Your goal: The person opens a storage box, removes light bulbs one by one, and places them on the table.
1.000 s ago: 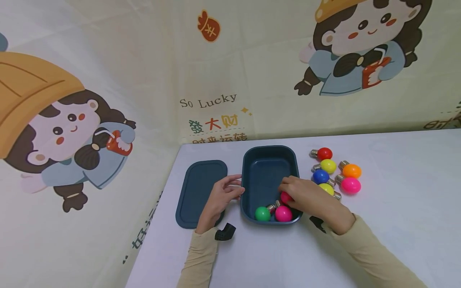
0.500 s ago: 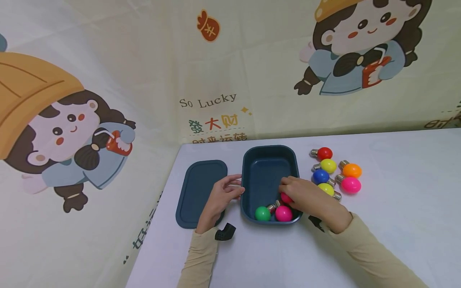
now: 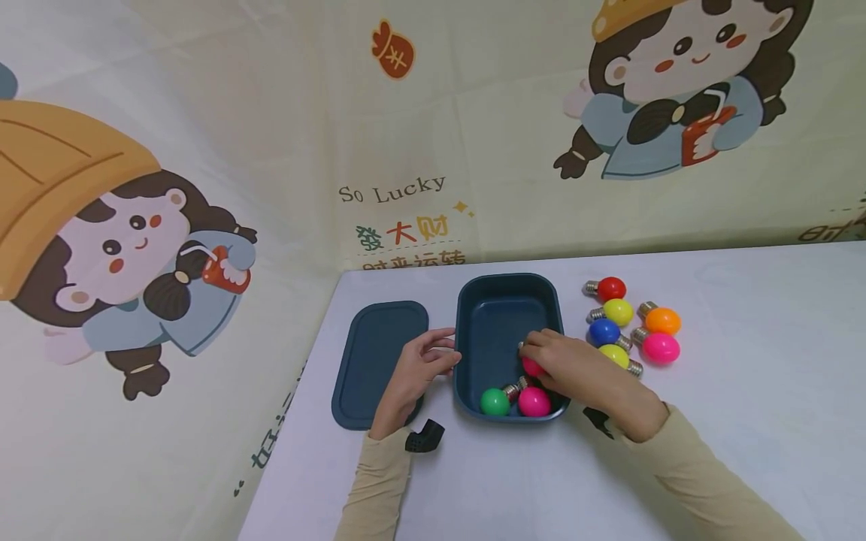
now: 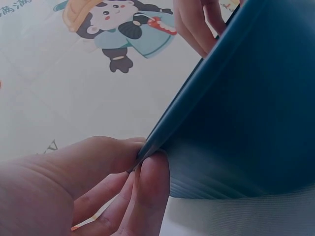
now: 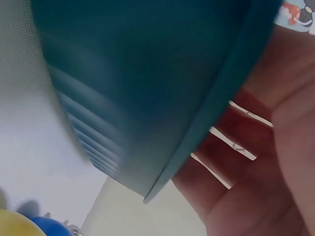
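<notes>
On the white worktop point(image 3: 758, 361) sits our open box point(image 3: 497, 319); let it be our dial, with twelve pointing away from us. Our left hand point(image 3: 421, 368) steadies it at nine o'clock, thumb and finger pinching the rim point(image 4: 197, 93). Our right hand point(image 3: 575, 364) reaches in from three; its fingers bend over a pink bulb point(image 3: 531, 367) inside, towards four, and seem to grasp it, though the tips are hidden. A green bulb point(image 3: 495, 402) lies between six and seven, a second pink bulb point(image 3: 534, 403) at five.

To place the held bulb well, we should lower it gently, let it rest fully on the box floor before loosening our fingers, and guide its metal base point(image 3: 521, 346) clear of its neighbours. The left pinch need only be light, enough to stop sliding. Six loose bulbs point(image 3: 604, 333) lie between two and three; the lid point(image 3: 380, 361) lies flat at nine.
</notes>
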`<state>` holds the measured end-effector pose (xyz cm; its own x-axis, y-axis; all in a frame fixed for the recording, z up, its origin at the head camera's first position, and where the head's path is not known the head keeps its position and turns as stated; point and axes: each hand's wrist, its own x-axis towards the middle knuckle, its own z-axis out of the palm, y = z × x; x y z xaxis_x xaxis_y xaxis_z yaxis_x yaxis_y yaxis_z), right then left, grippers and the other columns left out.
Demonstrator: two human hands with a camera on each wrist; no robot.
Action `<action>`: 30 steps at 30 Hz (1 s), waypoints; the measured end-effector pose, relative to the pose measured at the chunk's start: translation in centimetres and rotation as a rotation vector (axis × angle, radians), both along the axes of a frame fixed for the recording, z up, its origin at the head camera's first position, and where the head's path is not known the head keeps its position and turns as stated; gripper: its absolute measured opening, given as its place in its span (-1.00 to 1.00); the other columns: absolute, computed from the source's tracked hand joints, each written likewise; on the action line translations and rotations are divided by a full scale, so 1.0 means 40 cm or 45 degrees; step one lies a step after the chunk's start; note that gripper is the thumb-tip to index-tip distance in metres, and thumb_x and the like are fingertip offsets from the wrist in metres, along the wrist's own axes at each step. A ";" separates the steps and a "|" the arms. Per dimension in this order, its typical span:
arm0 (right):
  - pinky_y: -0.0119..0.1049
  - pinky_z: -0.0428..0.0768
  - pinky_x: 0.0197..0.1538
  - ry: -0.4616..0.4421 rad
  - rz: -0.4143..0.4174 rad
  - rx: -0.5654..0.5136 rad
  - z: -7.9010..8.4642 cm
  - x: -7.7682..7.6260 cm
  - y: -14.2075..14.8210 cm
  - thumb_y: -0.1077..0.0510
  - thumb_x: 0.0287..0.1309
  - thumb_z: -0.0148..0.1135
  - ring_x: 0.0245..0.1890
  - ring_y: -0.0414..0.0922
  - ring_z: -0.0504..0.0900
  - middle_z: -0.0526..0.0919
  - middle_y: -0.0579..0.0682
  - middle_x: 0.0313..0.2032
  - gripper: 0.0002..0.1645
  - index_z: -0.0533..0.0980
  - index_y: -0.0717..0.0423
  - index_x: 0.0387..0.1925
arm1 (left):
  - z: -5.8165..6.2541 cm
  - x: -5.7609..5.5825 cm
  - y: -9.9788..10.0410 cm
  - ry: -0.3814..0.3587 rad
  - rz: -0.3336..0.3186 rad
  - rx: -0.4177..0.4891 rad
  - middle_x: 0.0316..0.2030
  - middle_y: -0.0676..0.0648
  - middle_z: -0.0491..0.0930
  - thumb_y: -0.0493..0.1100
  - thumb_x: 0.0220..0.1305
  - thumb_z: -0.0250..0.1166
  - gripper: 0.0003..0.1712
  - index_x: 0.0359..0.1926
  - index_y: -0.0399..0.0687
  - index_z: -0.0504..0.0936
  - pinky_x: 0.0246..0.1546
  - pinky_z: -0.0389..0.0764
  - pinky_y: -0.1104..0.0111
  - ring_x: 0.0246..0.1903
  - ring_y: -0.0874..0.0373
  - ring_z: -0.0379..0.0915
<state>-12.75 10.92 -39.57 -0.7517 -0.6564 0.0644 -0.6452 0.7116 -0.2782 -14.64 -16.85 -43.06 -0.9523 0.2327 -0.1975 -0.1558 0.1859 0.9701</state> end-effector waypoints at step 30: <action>-0.23 0.73 -0.16 0.146 0.012 -0.237 0.059 0.027 0.092 0.33 -0.19 0.60 0.03 0.05 0.61 0.63 0.12 0.07 -0.35 0.61 0.23 0.06 | 0.005 -0.007 0.001 -0.017 0.006 -0.014 0.02 -0.24 0.57 -0.24 0.26 0.38 -0.43 0.29 -0.13 0.50 -0.22 0.69 0.34 -0.27 0.21 0.60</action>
